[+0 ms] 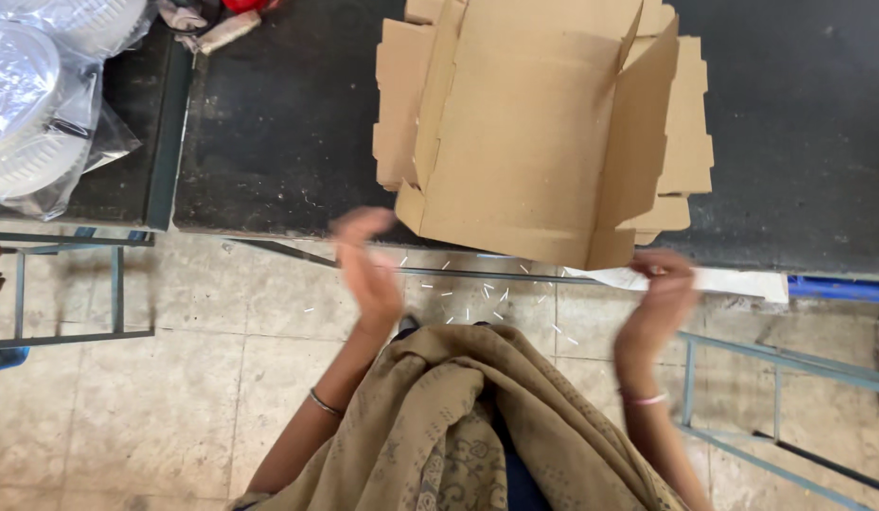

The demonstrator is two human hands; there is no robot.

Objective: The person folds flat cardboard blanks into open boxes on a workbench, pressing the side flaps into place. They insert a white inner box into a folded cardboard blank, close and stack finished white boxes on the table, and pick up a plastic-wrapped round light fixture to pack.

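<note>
A flat brown cardboard box blank, partly folded with side flaps raised, lies on the dark table and overhangs its near edge. My left hand is blurred in the air just below the box's near left corner, fingers apart, touching nothing. Fingers of my right hand are curled close under the box's near right corner and a white strip on the table edge; whether they grip anything is unclear.
Stacks of white disposable plates in clear plastic bags sit on a second table at the left. A metal frame stands below it, another frame at the right. Small white scraps litter the tiled floor.
</note>
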